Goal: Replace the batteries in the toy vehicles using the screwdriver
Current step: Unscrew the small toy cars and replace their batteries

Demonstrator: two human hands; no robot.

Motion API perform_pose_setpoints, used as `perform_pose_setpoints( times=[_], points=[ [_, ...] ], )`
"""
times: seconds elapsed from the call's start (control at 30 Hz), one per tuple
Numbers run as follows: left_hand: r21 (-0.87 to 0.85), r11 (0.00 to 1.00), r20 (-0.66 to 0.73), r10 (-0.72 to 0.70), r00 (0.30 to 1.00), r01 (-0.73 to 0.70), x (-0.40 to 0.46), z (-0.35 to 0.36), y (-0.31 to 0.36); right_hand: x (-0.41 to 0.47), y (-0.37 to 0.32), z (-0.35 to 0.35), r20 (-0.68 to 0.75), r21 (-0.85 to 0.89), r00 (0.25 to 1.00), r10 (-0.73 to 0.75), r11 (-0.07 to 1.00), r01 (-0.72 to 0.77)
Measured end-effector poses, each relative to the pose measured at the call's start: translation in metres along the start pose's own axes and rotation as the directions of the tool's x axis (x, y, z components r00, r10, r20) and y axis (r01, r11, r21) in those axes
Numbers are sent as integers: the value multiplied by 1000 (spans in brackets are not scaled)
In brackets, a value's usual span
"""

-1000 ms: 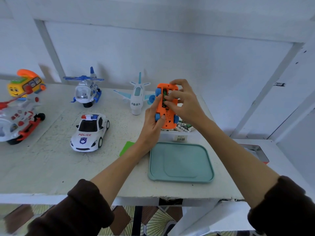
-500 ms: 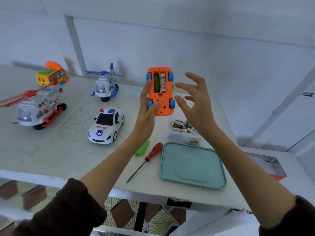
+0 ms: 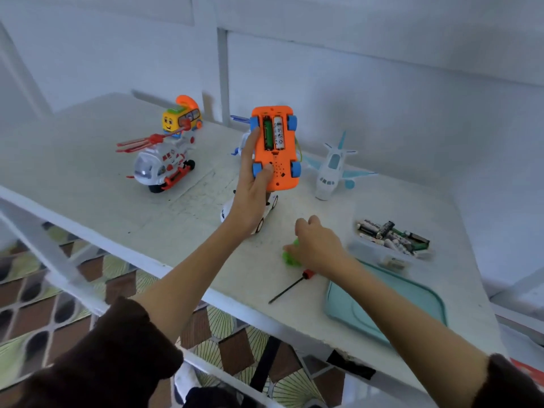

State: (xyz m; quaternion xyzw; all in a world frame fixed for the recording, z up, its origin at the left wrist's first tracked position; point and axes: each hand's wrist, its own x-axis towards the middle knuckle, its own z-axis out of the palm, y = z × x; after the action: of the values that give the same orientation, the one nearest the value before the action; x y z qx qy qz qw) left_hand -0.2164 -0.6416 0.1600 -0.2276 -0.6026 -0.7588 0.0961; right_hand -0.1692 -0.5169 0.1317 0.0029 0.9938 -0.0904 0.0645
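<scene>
Already two cells are seated in the open bay of the orange toy car [image 3: 276, 148], which is held upside down above the table [image 3: 88, 178] by the left hand [image 3: 253, 195], fingers wrapped behind the body and the thumb pressed on the underside near the speaker holes. At about ten o'clock from that hand a red-and-white helicopter [image 3: 160, 164] and a yellow bus toy [image 3: 181, 117] are parked; a police car [image 3: 266, 214] is mostly hidden behind the wrist, and a blue helicopter is glimpsed behind the orange car. At roughly four o'clock from the car, the right hand [image 3: 318, 245] is lowered onto a green piece [image 3: 290, 257], judged to be the battery cover; the fingers are curled down over it, though whether it is actually pinched cannot be told through the blur. Just below, at six o'clock from that hand, the screwdriver [image 3: 291, 285] is left lying on the table, red handle partly under the wrist. Further right, a white toy plane [image 3: 332, 169] is set at two o'clock, a clear tub of batteries [image 3: 391, 235] at three, and a teal lid [image 3: 412, 307] at five. For the cover to be refitted well, the car should be kept level and steady, the cover's tabs lined up before it is pressed flat, and the cells checked for full seating first; only then should the screwdriver be taken up, with the screw driven straight and not overtightened in soft plastic.
</scene>
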Motion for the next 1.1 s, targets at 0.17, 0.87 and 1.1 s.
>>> perform_pose_setpoints(
  times=[0.17, 0.87, 1.1],
  points=[
    [14, 999, 8, 43, 999, -43, -4, -7, 1, 2, -5, 4, -12, 238, 1000, 10, 971, -7],
    [105, 974, 192, -217, 957, 199, -23, 26, -57, -18, 71, -82, -381, 838, 882, 277, 507, 203],
    [158, 967, 227, -233, 946, 200, -31, 22, -68, -4, 50, -54, -232, 930, 956, 177, 328, 165]
  ],
)
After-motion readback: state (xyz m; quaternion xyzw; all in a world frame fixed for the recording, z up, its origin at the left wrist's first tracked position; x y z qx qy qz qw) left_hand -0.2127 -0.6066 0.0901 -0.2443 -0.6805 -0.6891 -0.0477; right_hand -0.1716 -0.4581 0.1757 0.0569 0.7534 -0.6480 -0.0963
